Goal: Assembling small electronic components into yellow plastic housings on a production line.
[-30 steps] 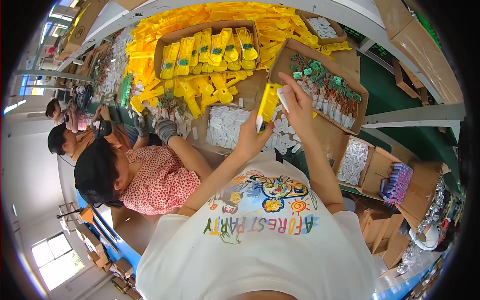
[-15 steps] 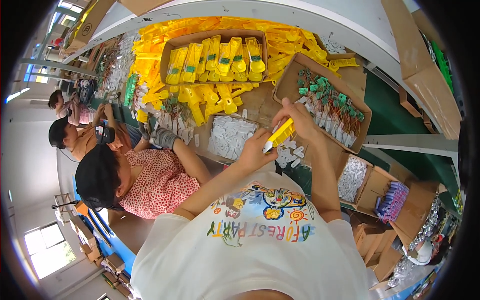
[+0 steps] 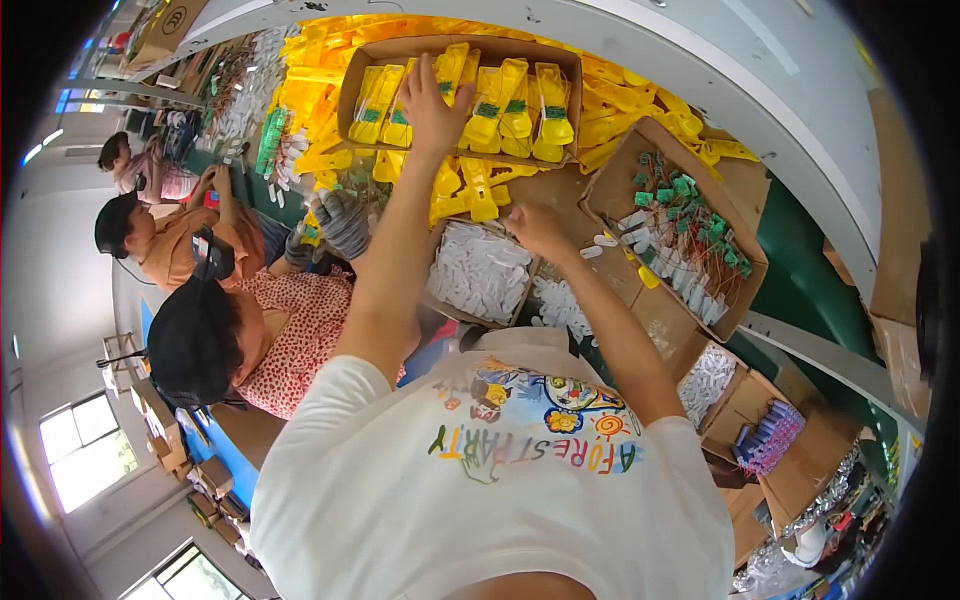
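Note:
My left hand (image 3: 432, 108) reaches far forward into a cardboard box (image 3: 352, 88) filled with rows of yellow plastic pieces with green labels. Its fingers close on one yellow piece (image 3: 452, 68) lying among the rows. My right hand (image 3: 540, 230) hovers with curled fingers at the far right corner of a smaller box of white parts (image 3: 480, 272). Nothing shows inside that hand. A few loose white parts (image 3: 603, 240) and a small yellow bit (image 3: 648, 277) lie just right of it on the brown cardboard.
A tilted box of green-tagged wired parts (image 3: 690, 225) stands at the right. Loose yellow pieces (image 3: 625, 110) are heaped behind the boxes. Persons work at the left; the nearest wears a black cap (image 3: 192, 342) and a grey glove (image 3: 345, 222). Small boxes (image 3: 745, 410) sit lower right.
Both hands held one yellow piece near my chest. My left hand has carried it forward into the yellow box, and my right hand has let go and dropped toward the white parts.

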### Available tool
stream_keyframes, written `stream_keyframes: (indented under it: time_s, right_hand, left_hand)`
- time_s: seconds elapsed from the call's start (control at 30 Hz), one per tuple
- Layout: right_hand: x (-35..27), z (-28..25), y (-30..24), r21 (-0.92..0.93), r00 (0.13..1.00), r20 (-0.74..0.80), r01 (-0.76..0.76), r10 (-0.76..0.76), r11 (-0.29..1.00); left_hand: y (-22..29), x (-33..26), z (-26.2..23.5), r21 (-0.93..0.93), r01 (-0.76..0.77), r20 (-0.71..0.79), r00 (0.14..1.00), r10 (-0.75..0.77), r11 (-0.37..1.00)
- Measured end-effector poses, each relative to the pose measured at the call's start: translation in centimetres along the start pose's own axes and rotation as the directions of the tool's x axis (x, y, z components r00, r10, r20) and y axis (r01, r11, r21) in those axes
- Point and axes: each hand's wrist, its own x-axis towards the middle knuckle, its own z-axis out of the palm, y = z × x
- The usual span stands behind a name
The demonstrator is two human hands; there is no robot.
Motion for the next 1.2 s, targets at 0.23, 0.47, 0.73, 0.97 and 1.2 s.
stream_keyframes:
  time_s: [0.23, 0.47, 0.73, 0.97, 1.2]
  right_hand:
    - [1.3, 1.8, -0.6, 0.148, 0.965, -0.221, -0.107, 0.139, 0.983]
    - [-11.4, 0.4, -2.3, 0.400, 0.991, -0.064, 0.135, -0.119, 0.906]
    - [-11.0, -3.6, 10.6, -0.773, 0.756, -0.430, -0.027, -0.493, 0.633]
    - [-13.3, -3.2, 5.0, -0.738, 0.730, -0.474, -0.025, -0.491, 0.675]
    - [-17.7, -3.6, -5.0, 0.065, 0.913, -0.377, 0.194, -0.156, 0.979]
  left_hand:
    - [4.0, -15.2, -4.5, -0.378, 0.668, 0.442, 0.739, -0.509, 0.641]
    - [7.9, -18.0, -9.4, -0.236, 0.880, 0.963, 0.154, -0.222, -0.412]
    - [9.8, -18.4, -11.0, -0.173, 0.923, 0.979, 0.123, -0.163, -0.344]
    - [11.6, -18.4, -11.6, -0.153, 0.973, 0.959, 0.105, -0.265, -0.170]
    - [13.5, -20.2, -12.0, -0.093, 0.996, 0.993, 0.092, -0.079, -0.013]
